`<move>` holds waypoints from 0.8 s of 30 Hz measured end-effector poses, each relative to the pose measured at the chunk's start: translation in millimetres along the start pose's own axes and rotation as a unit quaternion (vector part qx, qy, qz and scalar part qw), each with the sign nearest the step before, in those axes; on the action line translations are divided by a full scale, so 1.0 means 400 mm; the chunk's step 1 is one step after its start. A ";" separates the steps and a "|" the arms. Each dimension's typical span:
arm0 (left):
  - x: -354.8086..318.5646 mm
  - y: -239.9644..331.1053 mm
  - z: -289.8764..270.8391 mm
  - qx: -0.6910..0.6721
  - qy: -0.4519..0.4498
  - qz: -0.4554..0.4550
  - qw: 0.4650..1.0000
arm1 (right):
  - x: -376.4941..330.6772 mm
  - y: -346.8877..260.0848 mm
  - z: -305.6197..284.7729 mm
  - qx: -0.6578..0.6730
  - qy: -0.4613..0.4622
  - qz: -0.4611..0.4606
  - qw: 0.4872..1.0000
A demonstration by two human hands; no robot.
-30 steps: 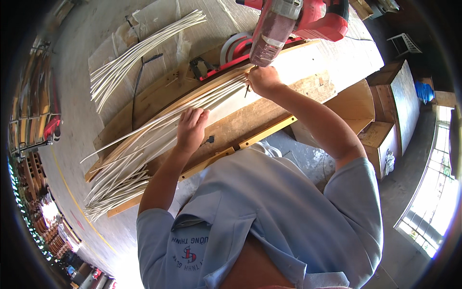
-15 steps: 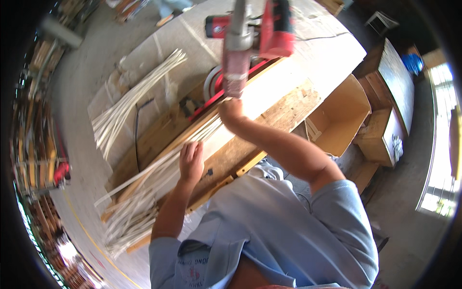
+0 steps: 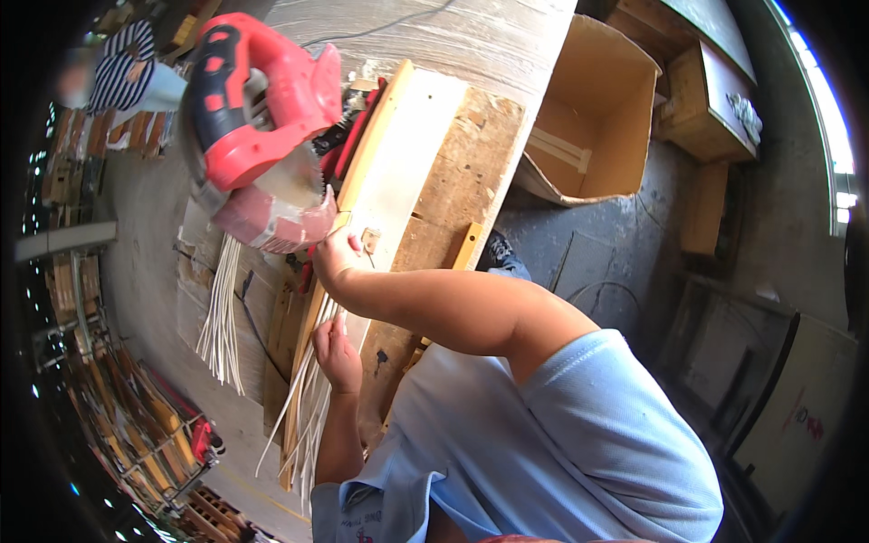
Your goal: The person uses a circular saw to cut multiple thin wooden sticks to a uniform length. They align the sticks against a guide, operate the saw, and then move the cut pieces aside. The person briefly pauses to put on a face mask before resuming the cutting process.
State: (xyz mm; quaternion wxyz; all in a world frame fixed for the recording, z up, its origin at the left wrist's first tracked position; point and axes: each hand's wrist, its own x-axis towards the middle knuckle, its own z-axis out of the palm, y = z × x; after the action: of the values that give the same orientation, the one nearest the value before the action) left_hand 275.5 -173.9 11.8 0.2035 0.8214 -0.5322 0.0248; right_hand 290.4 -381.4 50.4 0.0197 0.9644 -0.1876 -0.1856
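Note:
A bundle of thin pale strips (image 3: pixel 308 407) lies lengthwise along the wooden fence of a saw bench. My left hand (image 3: pixel 338 357) is closed around the strips, fingers curled over them. Farther up the same bundle, my right hand (image 3: pixel 339 257) presses in a closed grip against the fence, apparently on the strip ends; its fingertips are partly hidden. Right beside that hand stands a red and black power mitre saw (image 3: pixel 272 118), its toothed blade (image 3: pixel 323 172) showing next to the pinkish taped guard (image 3: pixel 281 217).
Another bundle of pale strips (image 3: pixel 222 317) rests left of the saw. A large open cardboard box (image 3: pixel 597 100) stands at the right, with a wooden cabinet (image 3: pixel 706 100) behind it. Racks of wood pieces (image 3: pixel 136 407) line the left. A person in a striped top (image 3: pixel 125 68) is at the far left.
My view has swung, so the saw now appears farther left and its blade shows. Both hands stay on the strips beside the fence.

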 end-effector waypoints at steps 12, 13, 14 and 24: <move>0.004 -0.004 -0.023 -0.017 0.009 0.009 1.000 | 0.011 0.011 -0.003 -0.011 -0.015 -0.029 0.999; 0.003 -0.003 -0.022 -0.013 0.003 0.005 1.000 | 0.010 0.011 -0.004 0.006 -0.010 -0.028 1.000; 0.005 -0.004 -0.020 -0.010 -0.004 0.002 1.000 | 0.010 0.012 -0.006 0.025 -0.005 -0.026 0.999; 0.052 0.005 0.039 0.050 0.012 0.028 0.998 | 0.019 0.010 0.000 0.062 0.007 -0.009 0.998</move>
State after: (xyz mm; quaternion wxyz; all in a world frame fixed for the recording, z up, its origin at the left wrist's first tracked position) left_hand 279.9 -198.1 3.3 0.1675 0.8150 -0.5506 0.0668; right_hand 295.5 -387.9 48.0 -0.0408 0.9666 -0.1900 -0.1669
